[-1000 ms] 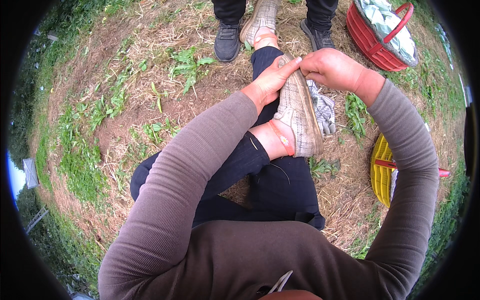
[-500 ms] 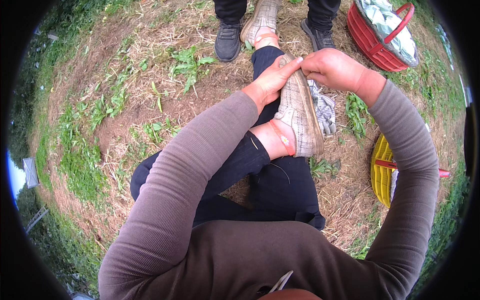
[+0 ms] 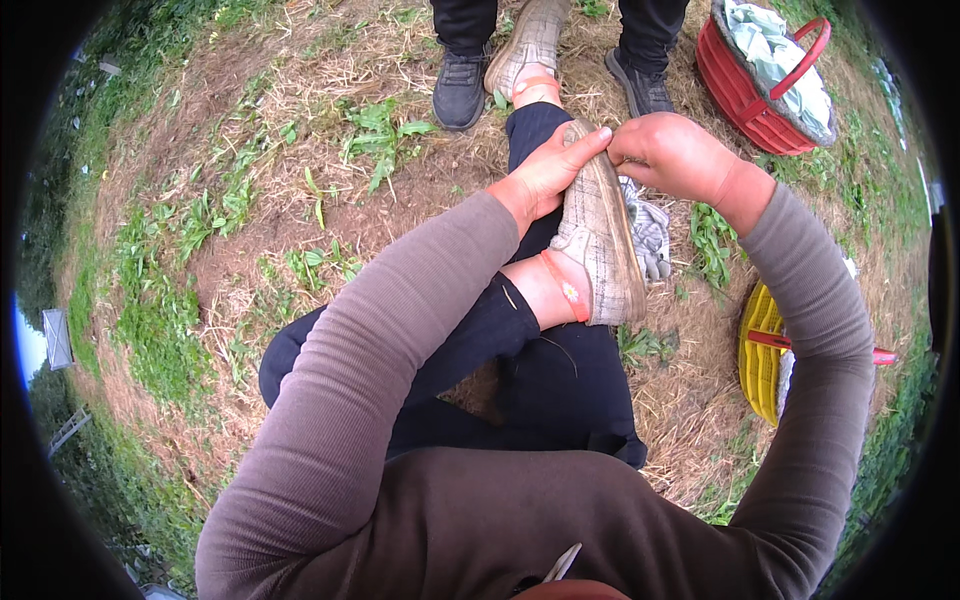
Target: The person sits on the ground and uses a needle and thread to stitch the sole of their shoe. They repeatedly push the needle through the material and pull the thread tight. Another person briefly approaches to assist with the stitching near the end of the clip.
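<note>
The left hand [image 3: 545, 178] is grasping the shoe [image 3: 590, 225] by its toe; the right hand [image 3: 680, 162] is resting curled at the sole's [image 3: 624, 235] toe edge, its fingertips hiding, so any pinch cannot be told. From both hands, the shoe's long axis is running heelward toward the body. Beyond, a greyish glove [image 3: 652, 240] is partly showing; the right sleeve [image 3: 815, 290] is covering some of the yellow basket [image 3: 757, 370].

Right hand [image 3: 672, 158], grip unclear
The shoe [image 3: 598, 235] partly covers gray fabric [image 3: 651, 238]; the right sleeve [image 3: 812, 285], the yellow basket [image 3: 757, 362]; the picture's top edge crops dark trouser legs [image 3: 466, 24].
</note>
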`<state>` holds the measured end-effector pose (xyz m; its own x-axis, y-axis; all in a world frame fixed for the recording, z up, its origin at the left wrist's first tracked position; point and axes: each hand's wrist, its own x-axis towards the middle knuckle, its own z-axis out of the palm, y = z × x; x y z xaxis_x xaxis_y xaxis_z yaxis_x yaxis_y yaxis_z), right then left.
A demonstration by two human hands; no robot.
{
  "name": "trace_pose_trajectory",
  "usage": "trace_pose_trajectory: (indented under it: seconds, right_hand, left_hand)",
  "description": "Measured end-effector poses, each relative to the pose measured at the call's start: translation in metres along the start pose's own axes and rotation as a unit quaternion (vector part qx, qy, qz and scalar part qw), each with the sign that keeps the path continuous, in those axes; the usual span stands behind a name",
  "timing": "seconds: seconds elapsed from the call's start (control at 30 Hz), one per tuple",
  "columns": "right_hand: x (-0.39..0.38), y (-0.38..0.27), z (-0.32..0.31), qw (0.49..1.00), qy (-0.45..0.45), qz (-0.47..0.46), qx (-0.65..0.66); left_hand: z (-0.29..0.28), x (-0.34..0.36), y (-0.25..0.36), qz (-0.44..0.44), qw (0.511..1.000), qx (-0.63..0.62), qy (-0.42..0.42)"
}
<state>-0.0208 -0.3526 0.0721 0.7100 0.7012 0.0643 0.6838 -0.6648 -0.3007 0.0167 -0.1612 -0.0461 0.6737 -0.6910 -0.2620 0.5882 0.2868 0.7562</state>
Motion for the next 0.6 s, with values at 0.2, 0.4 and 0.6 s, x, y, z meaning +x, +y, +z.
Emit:
trace_pose_trajectory:
  seconds: [0.2, 0.4, 0.6]
  right_hand:
    - [0.004, -0.0003, 0.002, 1.0, -0.008, -0.012, -0.016]
    - [0.0048, -0.0003, 0.001, 1.0, -0.001, -0.028, -0.007]
    - [0.0041, -0.0013, 0.0006, 1.0, -0.019, -0.017, -0.011]
  left_hand:
    - [-0.0003, -0.0022, 0.0003, -0.012, 1.0, 0.001, 0.01]
    - [0.0014, -0.0028, 0.0003, -0.012, 1.0, -0.006, 0.022]
    - [0.0004, -0.0039, 0.0004, -0.002, 1.0, -0.011, 0.011]
